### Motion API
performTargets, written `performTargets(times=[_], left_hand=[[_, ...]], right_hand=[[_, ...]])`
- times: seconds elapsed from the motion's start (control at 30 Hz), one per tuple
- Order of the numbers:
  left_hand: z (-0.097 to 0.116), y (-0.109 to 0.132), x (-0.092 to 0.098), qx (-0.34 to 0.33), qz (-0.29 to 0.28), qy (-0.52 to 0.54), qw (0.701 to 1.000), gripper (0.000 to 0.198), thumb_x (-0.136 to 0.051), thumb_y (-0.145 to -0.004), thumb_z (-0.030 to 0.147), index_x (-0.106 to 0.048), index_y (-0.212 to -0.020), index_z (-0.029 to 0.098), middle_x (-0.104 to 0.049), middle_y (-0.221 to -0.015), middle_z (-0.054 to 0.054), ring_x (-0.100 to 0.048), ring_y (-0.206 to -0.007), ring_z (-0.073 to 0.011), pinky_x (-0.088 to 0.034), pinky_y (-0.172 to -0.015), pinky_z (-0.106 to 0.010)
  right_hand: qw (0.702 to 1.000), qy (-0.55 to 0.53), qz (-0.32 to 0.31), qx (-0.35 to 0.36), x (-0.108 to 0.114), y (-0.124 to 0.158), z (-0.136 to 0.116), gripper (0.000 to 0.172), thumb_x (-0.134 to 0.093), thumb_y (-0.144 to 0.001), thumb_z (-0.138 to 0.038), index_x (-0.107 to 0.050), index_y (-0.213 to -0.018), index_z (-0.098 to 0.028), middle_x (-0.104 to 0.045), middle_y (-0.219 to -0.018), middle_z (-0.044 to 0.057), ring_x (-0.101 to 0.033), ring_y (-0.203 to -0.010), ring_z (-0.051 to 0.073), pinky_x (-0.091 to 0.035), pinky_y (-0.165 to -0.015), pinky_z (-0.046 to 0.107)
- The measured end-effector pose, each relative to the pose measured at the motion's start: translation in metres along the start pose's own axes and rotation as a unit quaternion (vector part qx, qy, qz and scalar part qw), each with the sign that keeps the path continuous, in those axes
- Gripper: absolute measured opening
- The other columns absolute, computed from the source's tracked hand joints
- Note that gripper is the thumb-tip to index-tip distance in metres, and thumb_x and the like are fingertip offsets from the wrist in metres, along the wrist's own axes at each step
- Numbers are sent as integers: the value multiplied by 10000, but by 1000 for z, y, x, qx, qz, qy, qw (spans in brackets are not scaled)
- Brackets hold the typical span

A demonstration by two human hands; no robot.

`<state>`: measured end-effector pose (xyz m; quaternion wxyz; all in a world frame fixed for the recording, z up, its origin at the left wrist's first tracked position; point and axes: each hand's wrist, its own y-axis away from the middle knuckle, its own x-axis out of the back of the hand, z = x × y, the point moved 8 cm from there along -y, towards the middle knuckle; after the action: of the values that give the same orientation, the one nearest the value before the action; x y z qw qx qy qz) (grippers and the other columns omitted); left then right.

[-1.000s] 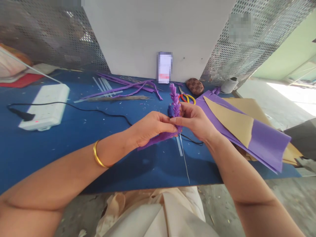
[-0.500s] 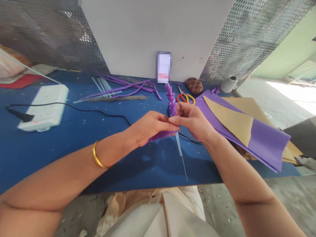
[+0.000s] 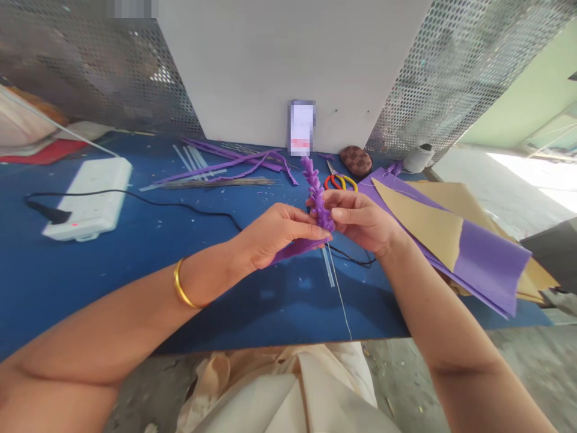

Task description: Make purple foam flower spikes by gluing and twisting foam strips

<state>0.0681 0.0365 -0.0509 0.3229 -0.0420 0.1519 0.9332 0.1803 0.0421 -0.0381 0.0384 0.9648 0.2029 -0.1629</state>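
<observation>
A purple crepe-paper flower spike [image 3: 317, 192] wound on a thin wire stem [image 3: 341, 294] stands upright between my hands. My left hand [image 3: 282, 234] pinches its lower end, with a purple paper strip [image 3: 293, 249] trailing out under the palm. Around the lower part of the spike, my right hand [image 3: 360, 219] is closed, its thumb in front and fingertips behind. Below the hands the wire slants down toward the table edge. A clear thin strip [image 3: 329, 267] shows beside the wire.
On the blue table [image 3: 198, 319] lie purple paper strips [image 3: 234, 161], wires [image 3: 225, 181], scissors [image 3: 340, 181] and a checked pouch [image 3: 356, 160]. A phone [image 3: 302, 127] leans at the back. Purple paper sheets [image 3: 489, 270] lie right; a white power strip [image 3: 90, 198] with a black cord, left.
My right fingers have moved off the left fingertips and sit slightly higher around the flower spike. More of the spike shows. The wire's lower end has swung slightly right.
</observation>
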Motion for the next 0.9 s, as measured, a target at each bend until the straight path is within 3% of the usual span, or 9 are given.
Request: performTargets(times=[0.1,0.2,0.37,0.5,0.7,0.9], left_hand=[[1,1,-2,-4,-5,29,1000,130,-833,-632,237,-778,-724,163,-737,-736,-36,-667,-710,-148,-518,-761,-269],[2,1,-7,1,-23,51,998,119,-839,-644,232,-767,-708,163,-733,-730,-26,-677,-733,-139,-523,-806,-266],[1,1,-9,3,-39,57,998,113,-843,-660,235,-758,-699,170,-721,-722,-12,-665,-723,-116,-522,-844,-273],[-1,1,-9,6,-46,60,997,114,-845,-651,222,-742,-663,174,-717,-714,-6,-668,-730,-118,-521,-856,-277],[2,2,-10,10,-69,43,997,76,-796,-695,224,-781,-743,166,-740,-773,-38,-665,-740,-133,-524,-827,-267],[8,3,-9,15,-105,2,994,117,-721,-746,248,-788,-753,153,-741,-745,-59,-673,-712,-155,-539,-739,-255]], right_hand=[[999,-26,-45,4,-8,0,2,356,-828,-653,-241,-692,-975,-178,-715,-958,43,-667,-831,158,-547,-741,272],[996,-27,-88,18,-13,0,1,361,-825,-658,-230,-691,-989,-174,-719,-933,35,-665,-777,144,-552,-685,260],[994,15,-95,43,-10,-1,-3,296,-815,-699,-237,-697,-960,-163,-714,-824,20,-635,-653,110,-522,-588,218],[990,37,-121,56,-13,1,-6,377,-854,-658,-246,-697,-990,-164,-719,-852,26,-652,-673,120,-535,-605,228],[992,45,-83,86,-8,0,-12,251,-837,-684,-189,-722,-906,-162,-710,-778,12,-650,-652,105,-531,-585,206],[989,57,-83,110,-8,1,-16,242,-834,-695,-222,-727,-905,-167,-697,-757,5,-636,-629,98,-521,-580,213]])
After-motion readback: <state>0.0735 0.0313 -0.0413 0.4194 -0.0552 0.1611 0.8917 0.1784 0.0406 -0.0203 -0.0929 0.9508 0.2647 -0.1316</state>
